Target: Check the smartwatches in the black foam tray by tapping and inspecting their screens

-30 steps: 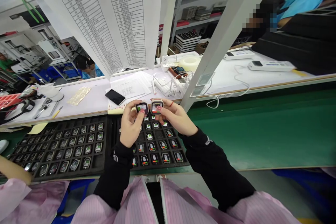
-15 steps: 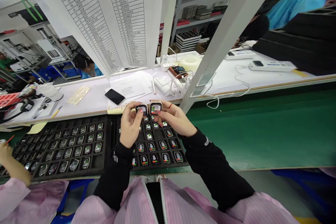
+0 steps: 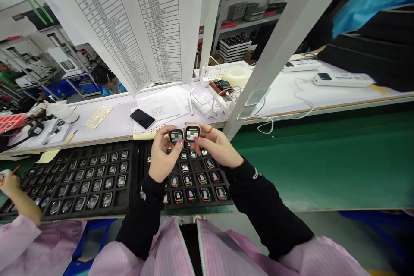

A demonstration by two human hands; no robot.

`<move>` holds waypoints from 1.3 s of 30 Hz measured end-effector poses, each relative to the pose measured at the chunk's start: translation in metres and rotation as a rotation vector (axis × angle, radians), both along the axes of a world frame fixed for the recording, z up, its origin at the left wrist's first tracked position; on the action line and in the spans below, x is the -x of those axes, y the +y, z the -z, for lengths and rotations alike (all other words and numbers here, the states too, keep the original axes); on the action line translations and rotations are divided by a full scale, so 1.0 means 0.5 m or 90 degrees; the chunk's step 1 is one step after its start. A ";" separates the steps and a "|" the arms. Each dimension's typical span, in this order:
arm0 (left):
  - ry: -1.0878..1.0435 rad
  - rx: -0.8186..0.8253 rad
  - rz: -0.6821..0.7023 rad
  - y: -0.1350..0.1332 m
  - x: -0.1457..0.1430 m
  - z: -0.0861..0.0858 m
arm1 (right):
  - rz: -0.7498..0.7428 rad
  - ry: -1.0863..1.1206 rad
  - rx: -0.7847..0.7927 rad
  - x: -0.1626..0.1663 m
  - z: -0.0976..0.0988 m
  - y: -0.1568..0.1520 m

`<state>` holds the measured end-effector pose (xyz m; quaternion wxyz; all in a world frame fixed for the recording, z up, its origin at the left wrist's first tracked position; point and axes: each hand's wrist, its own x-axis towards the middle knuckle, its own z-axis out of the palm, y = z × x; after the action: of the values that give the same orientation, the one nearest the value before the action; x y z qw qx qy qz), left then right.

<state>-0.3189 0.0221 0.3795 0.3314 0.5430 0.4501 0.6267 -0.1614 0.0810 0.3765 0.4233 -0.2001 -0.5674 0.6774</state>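
Note:
My left hand point(image 3: 165, 155) grips a dark-rimmed smartwatch point(image 3: 176, 135) without a strap, its thumb at the lower right of the lit screen. Beside it, my right hand point(image 3: 216, 144) pinches a second smartwatch point(image 3: 192, 133) with a pale case, thumb near its lower edge. Both screens face me, showing green and white blocks, and the two cases nearly touch. Below the hands lies a black foam tray point(image 3: 194, 208) with rows of watches in its slots, several screens lit; my hands and left sleeve hide part of it.
Another black tray point(image 3: 121, 200) full of watches lies to the left, where a co-worker's hand point(image 3: 10, 184) holds a red stick-like thing. On the shelf behind are a phone point(image 3: 142, 118), papers point(image 3: 164, 105) and cabled chargers point(image 3: 223, 90). A slanted white post point(image 3: 284, 47) rises at right.
My left thumb has slid from the middle of its watch screen to the lower right edge. Both screens now show green and white blocks more fully. The co-worker's hand has shifted slightly.

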 end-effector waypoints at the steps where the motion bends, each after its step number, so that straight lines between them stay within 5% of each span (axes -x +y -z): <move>1: 0.000 0.001 -0.002 0.001 -0.001 0.000 | 0.005 0.000 0.005 0.001 0.000 0.000; 13: 0.002 0.019 -0.040 0.014 0.001 0.023 | 0.016 0.000 0.018 0.003 0.027 0.008; 17: 0.001 0.060 -0.019 0.017 0.011 0.056 | -0.006 -0.032 0.041 -0.003 0.048 0.012; 20: -0.026 0.132 -0.005 0.022 0.035 0.134 | -0.017 -0.084 0.065 -0.017 0.114 0.018; 23: -0.039 0.266 -0.028 0.024 0.067 0.259 | -0.028 -0.190 0.105 -0.031 0.236 0.024; 26: 0.044 0.439 -0.077 0.021 0.087 0.392 | 0.004 -0.465 0.100 -0.037 0.376 0.034; 29: 0.093 0.509 -0.089 0.021 0.084 0.489 | 0.043 -0.697 0.041 -0.029 0.482 0.047; 33: 0.193 0.553 -0.122 0.038 0.068 0.553 | 0.063 -0.797 -0.007 -0.001 0.552 0.061; 39: 0.323 0.587 -0.114 0.061 0.071 0.585 | 0.046 -0.873 -0.045 0.018 0.589 0.053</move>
<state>-0.3542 0.0525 0.0870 0.3619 0.4349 0.7893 0.2385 -0.1702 0.1075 0.0822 -0.0026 -0.5886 -0.7218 0.3642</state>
